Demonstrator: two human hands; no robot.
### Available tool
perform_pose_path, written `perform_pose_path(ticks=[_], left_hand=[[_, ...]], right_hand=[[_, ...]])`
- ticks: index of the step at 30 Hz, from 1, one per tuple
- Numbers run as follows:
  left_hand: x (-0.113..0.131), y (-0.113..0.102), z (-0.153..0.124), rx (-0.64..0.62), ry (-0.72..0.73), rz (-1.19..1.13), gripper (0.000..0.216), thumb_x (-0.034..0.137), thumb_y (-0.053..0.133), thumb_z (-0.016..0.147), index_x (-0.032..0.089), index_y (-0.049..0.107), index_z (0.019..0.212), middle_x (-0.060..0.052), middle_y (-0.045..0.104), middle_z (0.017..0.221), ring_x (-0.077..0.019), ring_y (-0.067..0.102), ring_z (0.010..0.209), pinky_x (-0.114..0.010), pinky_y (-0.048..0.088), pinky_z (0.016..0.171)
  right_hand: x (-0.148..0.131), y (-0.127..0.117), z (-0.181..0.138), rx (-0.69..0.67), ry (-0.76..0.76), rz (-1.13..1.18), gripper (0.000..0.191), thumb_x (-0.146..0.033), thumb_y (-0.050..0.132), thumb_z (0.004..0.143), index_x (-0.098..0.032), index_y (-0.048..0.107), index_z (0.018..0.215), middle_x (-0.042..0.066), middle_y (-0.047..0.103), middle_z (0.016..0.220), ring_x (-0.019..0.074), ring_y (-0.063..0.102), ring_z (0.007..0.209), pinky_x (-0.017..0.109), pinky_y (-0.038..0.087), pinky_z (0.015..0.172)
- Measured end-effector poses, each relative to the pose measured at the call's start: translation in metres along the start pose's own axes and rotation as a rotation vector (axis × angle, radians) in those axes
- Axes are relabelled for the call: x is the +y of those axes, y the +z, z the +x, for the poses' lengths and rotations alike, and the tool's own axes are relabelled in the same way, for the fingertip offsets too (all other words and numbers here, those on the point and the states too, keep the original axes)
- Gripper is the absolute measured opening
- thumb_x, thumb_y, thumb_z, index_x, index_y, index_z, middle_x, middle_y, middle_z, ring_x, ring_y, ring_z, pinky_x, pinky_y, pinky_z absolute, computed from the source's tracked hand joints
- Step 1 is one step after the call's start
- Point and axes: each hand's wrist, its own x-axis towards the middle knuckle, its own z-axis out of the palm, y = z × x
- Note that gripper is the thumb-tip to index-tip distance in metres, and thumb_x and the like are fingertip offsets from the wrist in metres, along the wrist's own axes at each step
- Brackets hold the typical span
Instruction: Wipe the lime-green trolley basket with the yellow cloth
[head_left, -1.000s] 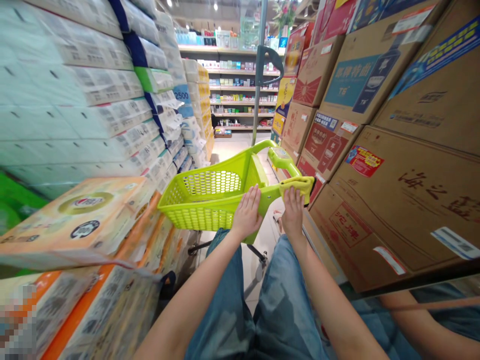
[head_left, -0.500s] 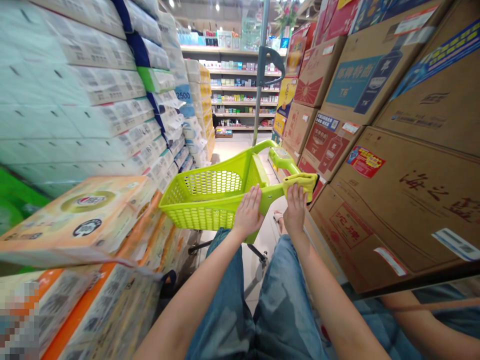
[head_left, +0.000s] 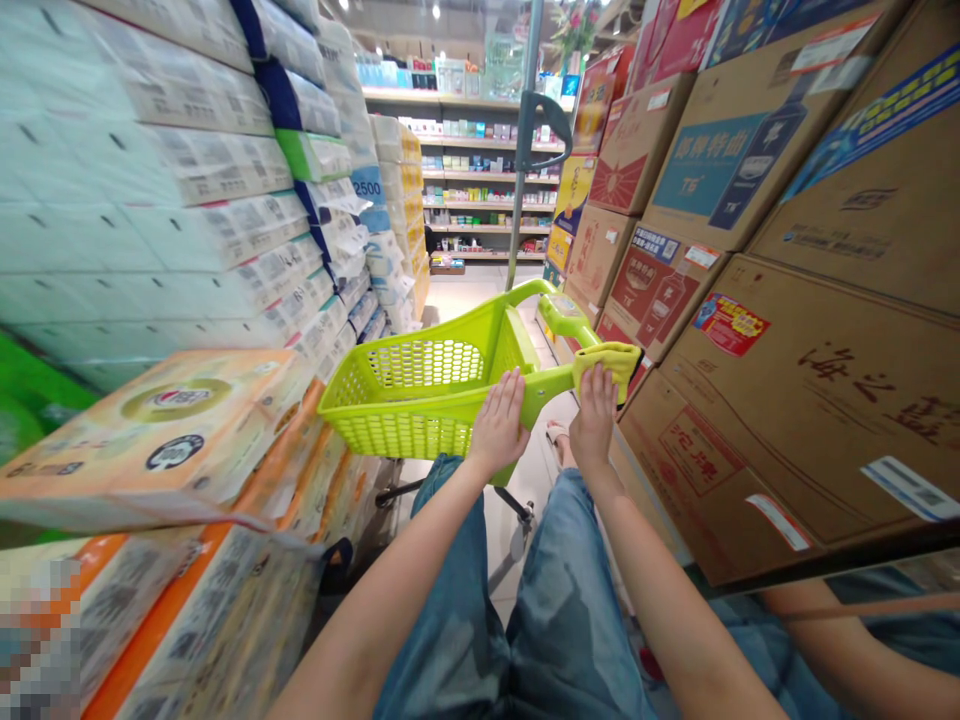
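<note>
Yellow cloth (head_left: 607,357) meets your straightened right hand (head_left: 592,420), grip unclear; your flat left hand (head_left: 499,425) touches the lime-green plastic trolley's (head_left: 442,405) near edge.

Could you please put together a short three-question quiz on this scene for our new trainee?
1. Multiple choice: which hand is on the yellow cloth?
A) the left only
B) the right only
C) neither

2. True or false: the left hand lies on a wrapped pack of paper.

3. Fill the gap: the stacked cardboard boxes are on the person's ____ side.

Key:
1. B; the right hand is on it.
2. False; it rests against the side of the green cart.
3. right
</note>
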Motion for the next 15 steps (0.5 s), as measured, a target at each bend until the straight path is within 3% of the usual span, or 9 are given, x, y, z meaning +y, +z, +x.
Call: perform_pose_path(ticks=[3,6,9,15], left_hand=[[0.001,0.001,0.000,0.004,-0.005,-0.004,0.091,0.016,0.051,0.078,0.009,0.005,0.156,-0.017,0.021,0.163,-0.0280,0.014,0.153,-0.050,0.025,0.122],[0.000,0.001,-0.001,0.004,-0.003,-0.002,0.090,0.016,0.051,0.077,0.009,0.008,0.156,-0.017,0.022,0.163,-0.0282,0.014,0.153,-0.050,0.024,0.122],[0.000,0.000,-0.002,0.001,-0.001,-0.006,0.091,0.016,0.050,0.077,0.010,0.007,0.156,-0.017,0.021,0.163,-0.0286,0.014,0.153,-0.051,0.025,0.122],[0.001,-0.001,-0.001,0.007,-0.004,-0.007,0.091,0.016,0.050,0.079,0.010,0.003,0.157,-0.016,0.021,0.163,-0.0284,0.014,0.153,-0.051,0.024,0.122]], right_hand=[[-0.015,0.003,-0.001,-0.019,0.004,0.025,0.084,0.002,0.028,0.083,-0.022,0.003,0.159,0.010,0.017,0.166,0.0234,0.006,0.154,0.060,0.019,0.122],[-0.035,0.011,-0.018,-0.149,-0.119,0.021,0.081,0.001,0.030,0.084,-0.022,0.009,0.159,0.009,0.030,0.162,0.0210,0.012,0.154,0.056,0.019,0.123],[-0.035,0.009,-0.024,-0.220,-0.190,0.004,0.079,0.001,0.032,0.084,-0.022,0.018,0.158,0.008,0.038,0.158,0.0195,0.020,0.152,0.052,0.020,0.124],[-0.002,-0.015,0.007,-0.002,-0.004,-0.019,0.082,0.001,0.029,0.082,-0.022,0.011,0.159,0.009,0.024,0.164,0.0223,0.012,0.154,0.057,0.019,0.123]])
